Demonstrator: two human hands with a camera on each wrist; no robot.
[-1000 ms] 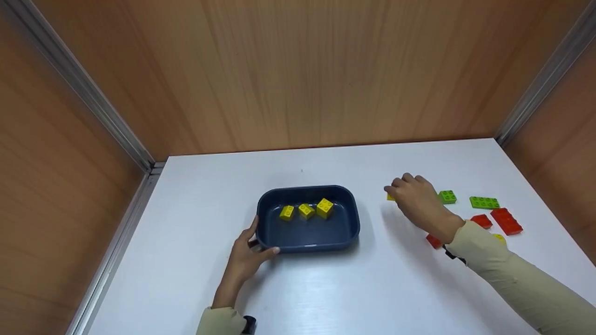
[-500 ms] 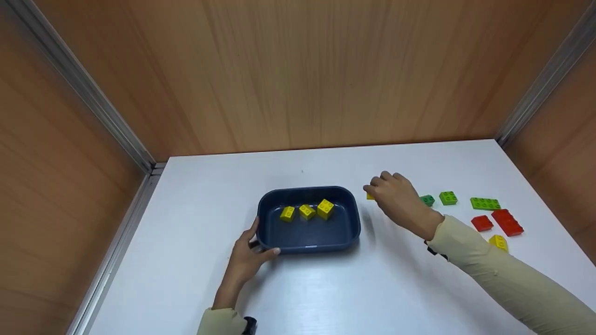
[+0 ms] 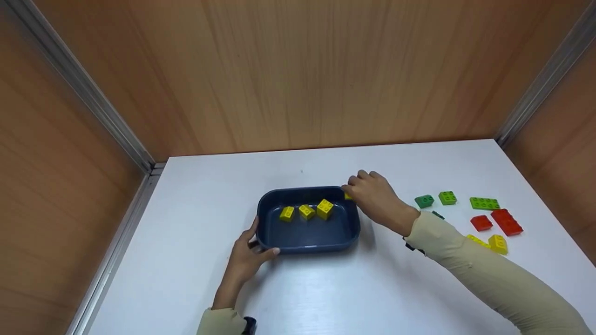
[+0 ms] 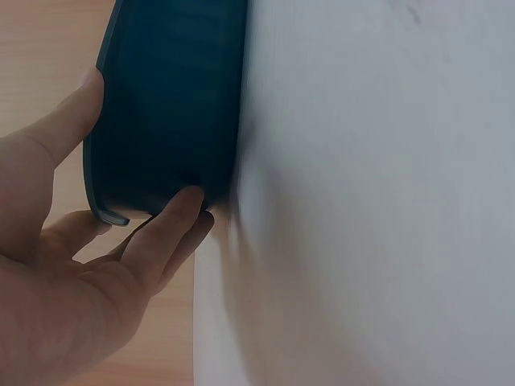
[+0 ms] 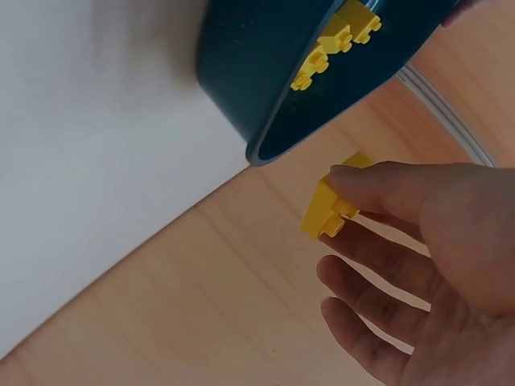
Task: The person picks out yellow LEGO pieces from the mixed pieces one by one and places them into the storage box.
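Note:
A dark blue tray (image 3: 307, 245) stands on the white table with three yellow toy bricks (image 3: 324, 209) lying inside. My left hand (image 3: 244, 260) grips the tray's left end. The left wrist view has its thumb on one side of the tray (image 4: 173, 88) and the fingers around the end. Over the tray's far right corner, my right hand (image 3: 379, 202) pinches another yellow brick (image 5: 326, 205) between thumb and index finger. Its other fingers are loosely bent, clear of the brick. In the head view this hand covers most of that brick.
Right of the tray lie a dark green brick (image 3: 424, 201), light green bricks (image 3: 484, 203), red bricks (image 3: 506, 222) and yellow bricks (image 3: 498, 244). My right sleeve (image 3: 484, 270) partly covers some. A wooden wall (image 3: 298, 74) rises behind the table (image 3: 209, 186).
My right hand has moved left with the yellow brick, from beside the loose bricks to the tray's right rim. The left hand and tray have stayed in place.

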